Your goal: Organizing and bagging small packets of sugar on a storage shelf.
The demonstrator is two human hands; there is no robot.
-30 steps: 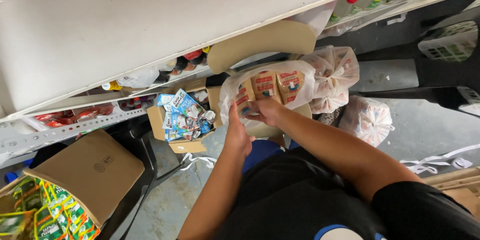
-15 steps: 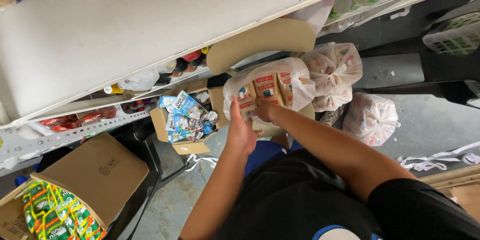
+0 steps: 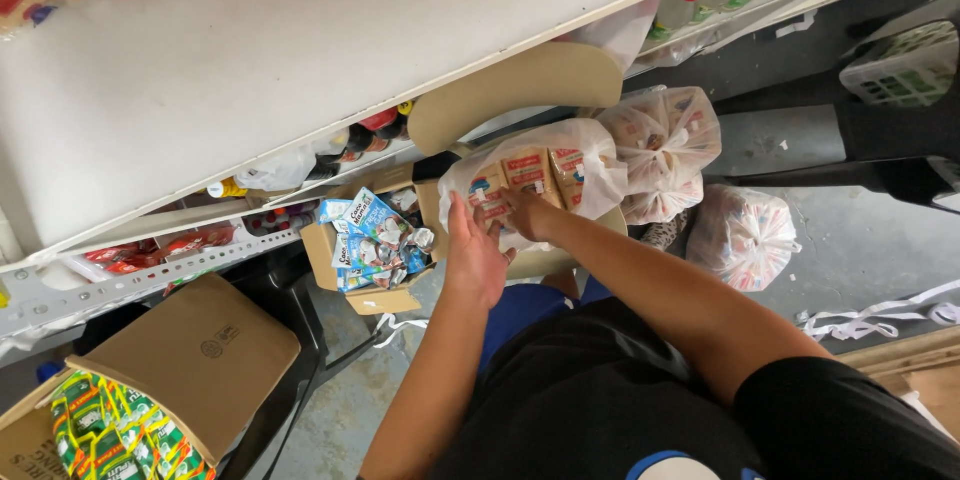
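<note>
Both hands [image 3: 500, 235] on bagged cartons [image 3: 535, 175]

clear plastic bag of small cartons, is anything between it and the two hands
Nothing visible does. The left hand rests against the near side of the clear plastic bag, and the right hand is pressed onto its front over the cartons. The open cardboard box sits off to the left, out of the way.

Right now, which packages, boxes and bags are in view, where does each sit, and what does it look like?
Clear plastic bag of small cartons: centre, under both hands, tan cartons with red tops.
Left hand and right hand: on that bag.
Open cardboard box of pouches: left of the bag, blue and white packs.
Tied plastic bags: right of it, whitish.
Open cardboard box of green-yellow packets: bottom left.
</note>
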